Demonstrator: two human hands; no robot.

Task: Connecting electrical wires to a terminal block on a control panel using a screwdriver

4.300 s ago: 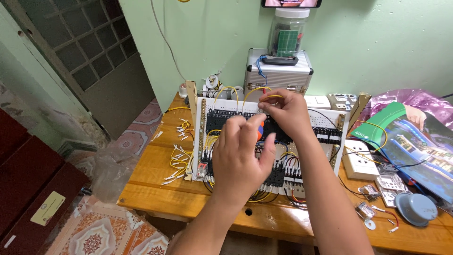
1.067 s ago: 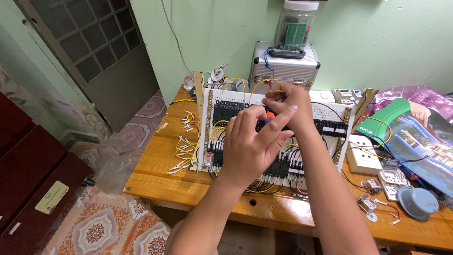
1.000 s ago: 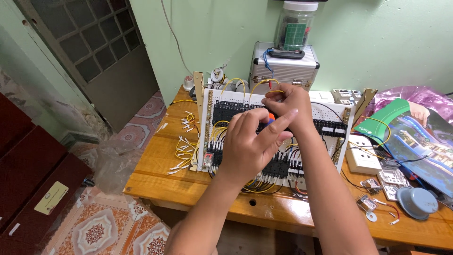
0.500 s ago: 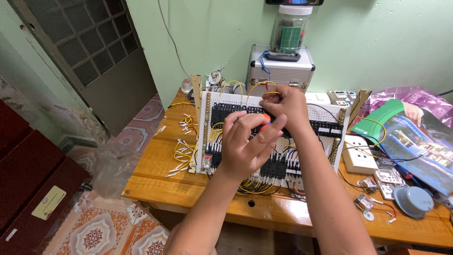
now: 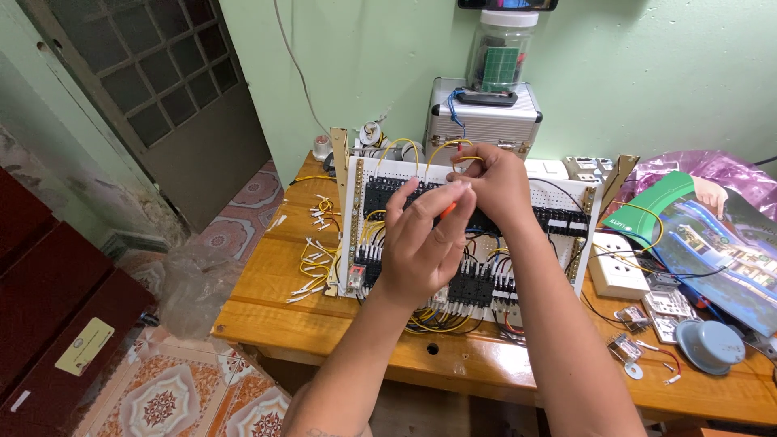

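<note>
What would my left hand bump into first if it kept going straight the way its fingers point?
Probably the right hand. The left hand points up and away toward it, with an orange tool tip between them. Beyond lies the white wiring board. Depth is hard to judge.

Table [image 5: 267,311]: varnished wood, glossy, smooth, orange-toned. Wiring board [image 5: 566,194]: white perforated plastic, matt, w/ black plastic relay blocks [image 5: 477,283] and brass-look metal rails [image 5: 354,210]. Wires [image 5: 312,263]: yellow plastic insulation, white tips. Case [image 5: 484,123]: ribbed aluminium, dull sheen. Jar [image 5: 499,57]: clear plastic. Socket [image 5: 617,271]: white glossy plastic. Brochure [image 5: 712,251]: glossy paper. Bag [image 5: 188,287] on floor: thin clear plastic, crinkled.
</note>
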